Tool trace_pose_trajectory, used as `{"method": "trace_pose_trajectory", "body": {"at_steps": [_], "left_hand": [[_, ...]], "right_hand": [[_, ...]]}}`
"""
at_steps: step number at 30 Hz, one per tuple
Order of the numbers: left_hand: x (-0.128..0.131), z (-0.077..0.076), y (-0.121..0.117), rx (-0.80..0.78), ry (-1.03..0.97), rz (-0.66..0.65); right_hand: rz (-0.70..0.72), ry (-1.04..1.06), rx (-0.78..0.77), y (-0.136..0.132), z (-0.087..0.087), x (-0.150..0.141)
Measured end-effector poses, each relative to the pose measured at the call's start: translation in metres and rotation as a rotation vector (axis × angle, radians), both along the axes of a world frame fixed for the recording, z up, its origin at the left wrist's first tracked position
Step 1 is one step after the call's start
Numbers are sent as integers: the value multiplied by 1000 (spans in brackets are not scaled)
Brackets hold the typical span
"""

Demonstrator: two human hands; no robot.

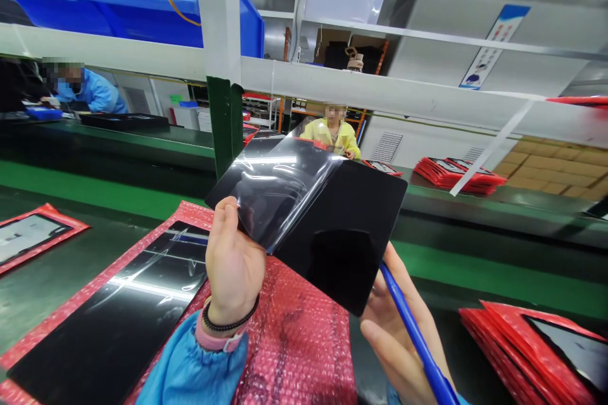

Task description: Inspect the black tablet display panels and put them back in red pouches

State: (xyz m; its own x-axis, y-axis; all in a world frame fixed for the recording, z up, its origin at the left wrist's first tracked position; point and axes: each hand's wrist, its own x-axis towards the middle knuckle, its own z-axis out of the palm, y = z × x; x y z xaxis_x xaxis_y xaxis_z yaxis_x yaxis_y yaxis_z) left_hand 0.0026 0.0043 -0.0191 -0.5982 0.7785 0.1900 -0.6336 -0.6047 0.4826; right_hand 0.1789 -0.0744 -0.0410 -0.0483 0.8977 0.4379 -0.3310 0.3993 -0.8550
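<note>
1. Here's the panel (349, 221), up in the air between both hands, tilted, above the red bubble wrap (304, 342).
2. Clear film (275, 190) covers its left part; the right part shows plain black, with the film's edge slanting between. I'd call this the film-handling step, midway through.
3. Left hand (235, 266): fingers curled close at the panel's left edge, over the film. Whether they pinch film alone or panel too, I can't tell.
4. Right hand (399, 348): half curled, fingers at the panel's lower right edge, thumb apart from it, a blue pen (413, 323) lying across the same hand. A busy hand!
5. Down on the left, a second panel (114, 304) lies flat on the wrap; a stack of red pouches (513, 342) sits to the right.
6. The next move, I judge, calls for a firm right-hand hold, left fingers sure of the film, and the pen tip clear of that glossy face.
</note>
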Motion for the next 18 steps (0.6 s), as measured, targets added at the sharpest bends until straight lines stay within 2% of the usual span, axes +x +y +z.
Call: {"method": "trace_pose_trajectory", "body": {"at_steps": [7,12,18], "left_hand": [[-1,-4,3,-28,11,-20],[1,-1,2,-47,25,-69],[-2,1,9,-89,91,44]], "right_hand": [[100,110,-74,1,-1,-6],[43,135,-77,-3,11,-11],[-53,57,-167,-4,22,-10]]}}
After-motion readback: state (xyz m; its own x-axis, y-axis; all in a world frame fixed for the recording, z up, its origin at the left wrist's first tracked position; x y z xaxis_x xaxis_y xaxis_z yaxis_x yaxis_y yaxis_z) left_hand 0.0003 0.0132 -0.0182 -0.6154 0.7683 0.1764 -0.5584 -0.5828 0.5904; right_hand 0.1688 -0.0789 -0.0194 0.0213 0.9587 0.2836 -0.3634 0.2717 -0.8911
